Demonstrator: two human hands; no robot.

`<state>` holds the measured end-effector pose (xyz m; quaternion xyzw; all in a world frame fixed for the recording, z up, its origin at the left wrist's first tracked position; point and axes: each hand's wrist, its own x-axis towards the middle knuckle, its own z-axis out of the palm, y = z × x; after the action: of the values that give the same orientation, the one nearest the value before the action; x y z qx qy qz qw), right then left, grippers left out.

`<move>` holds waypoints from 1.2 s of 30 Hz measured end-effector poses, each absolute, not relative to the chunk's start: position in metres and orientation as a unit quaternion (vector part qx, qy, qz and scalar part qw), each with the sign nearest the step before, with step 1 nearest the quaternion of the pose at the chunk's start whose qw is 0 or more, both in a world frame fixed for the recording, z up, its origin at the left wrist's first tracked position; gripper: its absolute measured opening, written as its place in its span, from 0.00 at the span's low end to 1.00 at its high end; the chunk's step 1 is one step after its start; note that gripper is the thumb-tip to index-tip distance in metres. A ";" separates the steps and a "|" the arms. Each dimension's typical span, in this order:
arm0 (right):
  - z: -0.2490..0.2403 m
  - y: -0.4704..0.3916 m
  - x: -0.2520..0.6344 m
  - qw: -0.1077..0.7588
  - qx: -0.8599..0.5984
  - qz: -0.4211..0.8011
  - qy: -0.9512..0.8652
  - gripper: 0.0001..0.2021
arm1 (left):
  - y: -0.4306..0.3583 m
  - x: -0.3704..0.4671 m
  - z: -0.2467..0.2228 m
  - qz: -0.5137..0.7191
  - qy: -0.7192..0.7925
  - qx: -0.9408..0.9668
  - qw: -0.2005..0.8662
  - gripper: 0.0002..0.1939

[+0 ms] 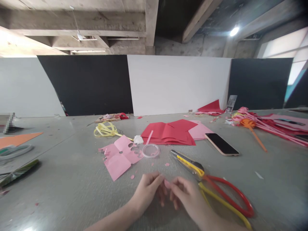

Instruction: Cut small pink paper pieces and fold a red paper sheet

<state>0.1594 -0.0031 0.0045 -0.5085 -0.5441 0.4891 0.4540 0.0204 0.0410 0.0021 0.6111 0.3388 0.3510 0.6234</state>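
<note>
Between the fingertips of both hands is a small pink paper piece (167, 183), pinched just above the grey table. My left hand (149, 189) closes on its left side, thumb against index finger. From the right, my right hand (184, 192) pinches the same piece. Just beyond lie a few small pink scraps (166, 164). A creased pink paper sheet (120, 157) with cut-out holes lies to the left, beside a round clear lid (150, 150). Near my right hand rest a yellow-and-black utility knife (190, 164) and scissors with red and yellow handles (231, 192).
Red paper sheets (166, 133) are stacked in the middle, with a smartphone (222, 144) to their right. A yellow strip bundle (106, 129) lies at the back left. An orange paper flower (247, 123) and pink strips cover the far right. Tape (16, 151) sits at the left.
</note>
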 end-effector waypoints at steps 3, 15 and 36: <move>0.004 -0.004 0.160 0.452 -0.505 0.485 -0.553 0.13 | 0.040 0.020 0.002 0.347 0.333 0.625 0.615 0.16; 0.005 -0.005 0.160 0.459 -0.503 0.467 -0.564 0.12 | 0.039 0.020 -0.001 0.330 0.318 0.660 0.595 0.16; 0.008 -0.007 0.160 0.460 -0.507 0.456 -0.569 0.13 | 0.041 0.019 0.000 0.331 0.322 0.683 0.566 0.16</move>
<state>0.1603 -0.0068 0.0079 -0.5067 -0.5688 0.4562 0.4600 0.0191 0.0409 -0.0005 0.6830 0.3219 0.3315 0.5657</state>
